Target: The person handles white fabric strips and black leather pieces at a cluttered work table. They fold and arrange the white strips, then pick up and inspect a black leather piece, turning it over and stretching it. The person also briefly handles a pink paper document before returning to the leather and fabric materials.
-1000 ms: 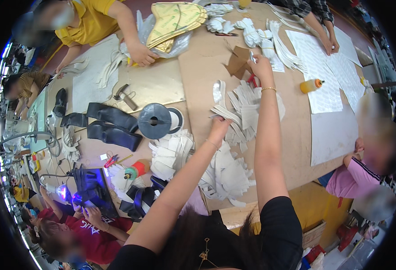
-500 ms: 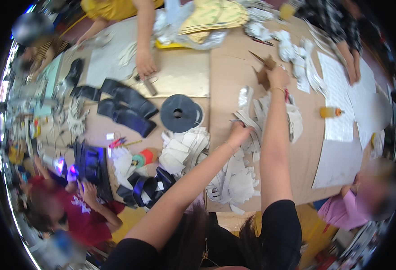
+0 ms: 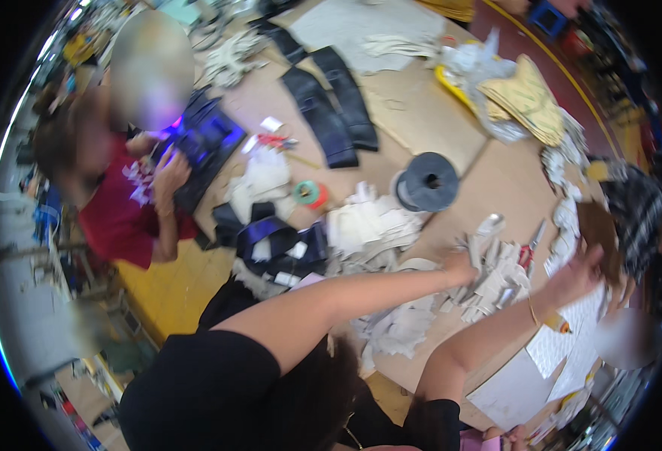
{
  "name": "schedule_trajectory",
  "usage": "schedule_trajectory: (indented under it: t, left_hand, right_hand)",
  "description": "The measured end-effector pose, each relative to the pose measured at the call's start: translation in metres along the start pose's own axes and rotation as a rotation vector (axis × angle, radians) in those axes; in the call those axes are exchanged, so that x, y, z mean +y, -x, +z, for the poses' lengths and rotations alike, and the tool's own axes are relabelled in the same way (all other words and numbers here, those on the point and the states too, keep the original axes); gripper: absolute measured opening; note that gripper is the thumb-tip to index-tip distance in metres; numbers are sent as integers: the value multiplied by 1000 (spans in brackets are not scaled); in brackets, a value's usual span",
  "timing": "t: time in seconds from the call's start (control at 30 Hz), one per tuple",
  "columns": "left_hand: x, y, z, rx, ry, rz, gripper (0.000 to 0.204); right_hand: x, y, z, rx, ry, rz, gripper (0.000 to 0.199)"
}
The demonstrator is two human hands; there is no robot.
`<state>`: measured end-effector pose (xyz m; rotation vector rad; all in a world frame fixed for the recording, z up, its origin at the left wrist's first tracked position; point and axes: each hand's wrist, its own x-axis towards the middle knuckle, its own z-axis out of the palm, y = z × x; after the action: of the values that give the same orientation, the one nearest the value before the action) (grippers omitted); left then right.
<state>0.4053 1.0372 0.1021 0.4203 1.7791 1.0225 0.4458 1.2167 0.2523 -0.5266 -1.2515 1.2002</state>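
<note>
My left hand (image 3: 460, 269) is closed over the pile of off-white strips (image 3: 496, 274), its fingers around the end of one strip (image 3: 477, 252); blur hides the exact grip. My right hand (image 3: 571, 279) is raised at the right side of the table, blurred. A flat brown piece (image 3: 598, 229), of leather or card by its look, is at its fingertips. Red-handled scissors (image 3: 527, 254) lie between my hands, beside the strips. More off-white scraps (image 3: 402, 327) are spread near my left forearm.
A black spool (image 3: 428, 183) stands beyond my left hand. Black bag parts (image 3: 271, 244), a green-and-orange thread spool (image 3: 310, 194) and long black panels (image 3: 319, 113) lie leftward. A person in red (image 3: 131, 195) works at the left; others are at the right. White sheets (image 3: 515, 391) lie at the right.
The view has swung to the right. My right hand has moved with the brown piece toward the table's right side. Red-handled scissors now show beside the strips. My left hand stays at the strips.
</note>
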Motion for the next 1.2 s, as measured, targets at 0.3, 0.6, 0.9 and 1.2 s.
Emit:
schedule_trajectory:
  t: [0.3, 0.6, 0.9, 1.2]
  left_hand:
    - [-5, 82, -7, 67, -78, 384, 24]
    - [-127, 190, -118, 55, -133, 719, 19]
    - [-402, 473, -245, 600, 249, -57, 36]
    - [-726, 699, -207, 903, 522, -617, 41]
  right_hand:
    - [-85, 114, 30, -177, -126, -70, 31]
    - [-173, 317, 215, -808, -228, -124, 22]
    - [-258, 417, 229, -820, -530, 380, 44]
    - [-240, 631, 188, -1259, 502, 360, 29]
